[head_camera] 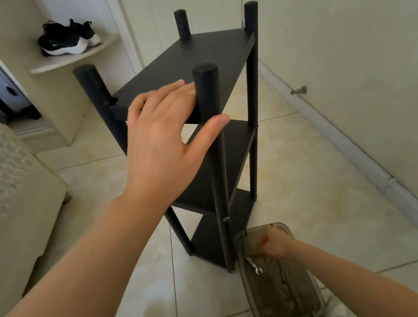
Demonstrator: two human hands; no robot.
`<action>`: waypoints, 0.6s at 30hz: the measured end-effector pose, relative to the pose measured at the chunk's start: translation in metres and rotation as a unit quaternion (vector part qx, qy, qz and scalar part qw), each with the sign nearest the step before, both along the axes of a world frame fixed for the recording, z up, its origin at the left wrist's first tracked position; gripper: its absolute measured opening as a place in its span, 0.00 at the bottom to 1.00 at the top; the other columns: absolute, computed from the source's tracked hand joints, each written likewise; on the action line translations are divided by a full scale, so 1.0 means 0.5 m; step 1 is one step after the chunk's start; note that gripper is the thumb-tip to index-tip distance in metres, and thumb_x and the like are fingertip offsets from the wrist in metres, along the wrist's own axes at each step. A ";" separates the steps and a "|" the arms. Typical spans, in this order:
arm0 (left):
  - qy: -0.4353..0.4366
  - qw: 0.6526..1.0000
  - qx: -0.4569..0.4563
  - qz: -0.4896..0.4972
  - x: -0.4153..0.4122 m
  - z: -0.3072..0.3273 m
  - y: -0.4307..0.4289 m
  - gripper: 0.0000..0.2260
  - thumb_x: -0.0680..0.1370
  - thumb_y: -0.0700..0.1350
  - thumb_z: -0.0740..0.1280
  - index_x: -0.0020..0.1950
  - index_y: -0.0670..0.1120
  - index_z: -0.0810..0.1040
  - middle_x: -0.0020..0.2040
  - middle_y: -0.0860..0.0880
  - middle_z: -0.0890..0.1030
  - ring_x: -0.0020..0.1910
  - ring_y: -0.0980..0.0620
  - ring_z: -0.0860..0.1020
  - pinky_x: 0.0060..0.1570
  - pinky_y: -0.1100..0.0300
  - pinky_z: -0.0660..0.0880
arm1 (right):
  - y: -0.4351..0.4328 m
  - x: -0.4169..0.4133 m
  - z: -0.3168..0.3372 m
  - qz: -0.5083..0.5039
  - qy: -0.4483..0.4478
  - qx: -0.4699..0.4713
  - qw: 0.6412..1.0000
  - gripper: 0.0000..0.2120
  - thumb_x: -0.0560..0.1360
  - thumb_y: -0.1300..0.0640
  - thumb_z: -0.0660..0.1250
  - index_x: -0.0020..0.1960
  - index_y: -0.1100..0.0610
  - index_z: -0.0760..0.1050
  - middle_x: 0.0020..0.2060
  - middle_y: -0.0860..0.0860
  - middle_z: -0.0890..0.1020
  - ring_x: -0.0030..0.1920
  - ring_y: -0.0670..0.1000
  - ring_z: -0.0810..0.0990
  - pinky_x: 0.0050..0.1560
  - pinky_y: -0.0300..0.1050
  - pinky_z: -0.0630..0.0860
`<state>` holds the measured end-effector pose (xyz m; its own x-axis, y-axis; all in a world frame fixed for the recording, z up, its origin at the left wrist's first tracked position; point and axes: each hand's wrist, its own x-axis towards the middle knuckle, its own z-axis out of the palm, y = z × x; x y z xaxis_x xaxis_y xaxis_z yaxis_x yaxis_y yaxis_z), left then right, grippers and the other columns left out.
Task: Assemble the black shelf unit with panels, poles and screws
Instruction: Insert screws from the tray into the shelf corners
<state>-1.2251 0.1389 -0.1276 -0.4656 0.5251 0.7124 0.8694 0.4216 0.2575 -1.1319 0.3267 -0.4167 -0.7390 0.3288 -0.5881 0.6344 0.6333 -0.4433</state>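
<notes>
Black sneakers (66,40) on a cream corner ledge (75,58), tiled floor (298,172).

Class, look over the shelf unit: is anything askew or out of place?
A screw sticks out of the front pole low down. The near-left top pole seems to lean outward, unlike the others.

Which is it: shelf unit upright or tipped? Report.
Upright. The shelf unit stands on the tiled floor, pole tops pointing up; the left hand rests on its top panel.
</notes>
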 end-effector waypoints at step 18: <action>0.002 1.000 0.019 -0.003 0.011 -0.006 0.022 0.21 0.81 0.59 0.60 0.63 0.46 0.80 0.57 0.59 0.77 0.65 0.51 0.75 0.69 0.53 0.63 | 0.028 0.007 -0.199 0.210 0.030 0.145 0.966 0.11 0.82 0.59 0.55 0.46 0.54 0.74 0.47 0.54 0.78 0.43 0.49 0.75 0.41 0.39 0.70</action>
<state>-1.2196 0.1500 -0.1306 -0.4600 0.5000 0.7337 0.8730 0.4055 0.2710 -1.1285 0.3407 -0.5163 -0.8726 0.1366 -0.4689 0.2726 0.9328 -0.2356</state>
